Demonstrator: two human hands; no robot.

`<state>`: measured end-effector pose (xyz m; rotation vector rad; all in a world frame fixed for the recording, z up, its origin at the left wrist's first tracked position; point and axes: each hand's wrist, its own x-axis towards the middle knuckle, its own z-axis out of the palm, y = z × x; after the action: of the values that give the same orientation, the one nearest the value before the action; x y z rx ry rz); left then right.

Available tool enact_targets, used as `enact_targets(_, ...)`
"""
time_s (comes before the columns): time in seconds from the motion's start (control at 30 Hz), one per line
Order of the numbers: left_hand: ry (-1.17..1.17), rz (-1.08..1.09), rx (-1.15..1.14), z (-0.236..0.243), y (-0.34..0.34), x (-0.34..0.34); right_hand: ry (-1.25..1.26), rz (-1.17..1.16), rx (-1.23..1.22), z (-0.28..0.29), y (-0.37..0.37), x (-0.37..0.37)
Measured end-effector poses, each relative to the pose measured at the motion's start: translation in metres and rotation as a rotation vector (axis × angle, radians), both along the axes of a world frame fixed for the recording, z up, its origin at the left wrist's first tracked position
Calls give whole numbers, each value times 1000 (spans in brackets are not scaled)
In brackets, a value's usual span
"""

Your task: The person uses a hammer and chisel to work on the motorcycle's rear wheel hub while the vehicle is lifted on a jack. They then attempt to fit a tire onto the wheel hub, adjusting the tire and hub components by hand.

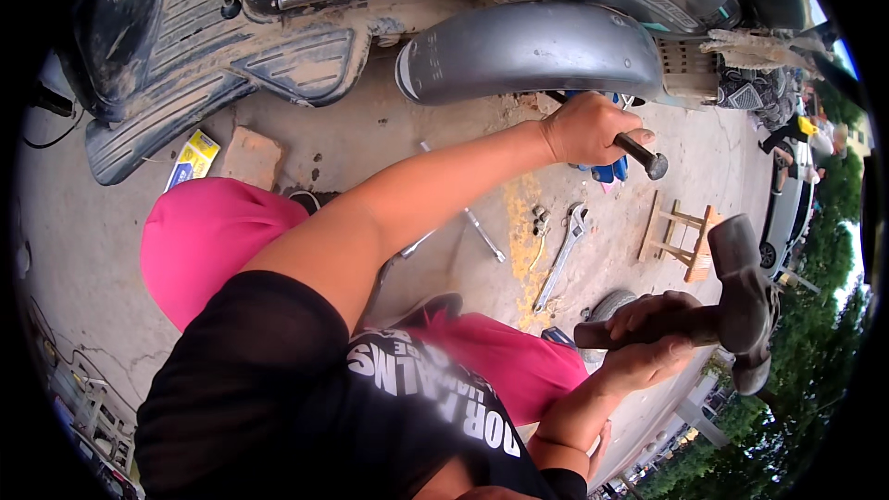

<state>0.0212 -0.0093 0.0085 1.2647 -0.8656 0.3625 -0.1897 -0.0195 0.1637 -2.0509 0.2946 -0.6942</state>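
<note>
My left hand (593, 128) is closed around a dark metal punch or chisel; its rounded struck end (657, 166) sticks out below the fist. The tool's other end runs up behind the hand, beneath the grey fender (532, 51) of a muddy vehicle, and its tip is hidden. In my right hand (659, 356) is a hammer (738, 296), gripped by its dark handle. The hammer's head is raised to the right, well apart from the punch. Something blue (611, 171) shows partly behind my left hand.
A muddy ribbed footboard (199, 14) spans the upper left. On the concrete lie an adjustable wrench (562, 255), a metal bar tool (484, 236), a brick (253, 157) and a yellow-and-blue box (193, 159). A small wooden stool (681, 239) stands to the right, with a parked car (785, 213) beyond.
</note>
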Motion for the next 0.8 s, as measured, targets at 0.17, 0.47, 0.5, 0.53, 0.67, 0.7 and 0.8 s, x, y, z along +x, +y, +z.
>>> enact_targets(0.17, 43, 6, 15, 2, 1, 0, 362, -167, 90, 1, -11, 11)
enact_targets(0.47, 44, 68, 82, 5, -13, -6, 366, -144, -30, -13, -24, 6)
enact_targets(0.5, 43, 65, 99, 3, -14, -8, 335, -168, 86, -9, -22, 7)
enact_targets(0.53, 44, 68, 115, 4, -13, -8, 325, -143, 101, 4, -17, 10)
enact_targets(0.67, -38, 88, 98, 4, -16, -6, -129, 22, 138, -6, -31, 2)
enact_targets(0.7, -17, 92, 72, 5, -18, -6, -20, -47, 0, -15, -33, 2)
enact_targets(0.8, 22, 92, 35, 6, -21, -2, 363, -149, 53, -7, -39, 10)
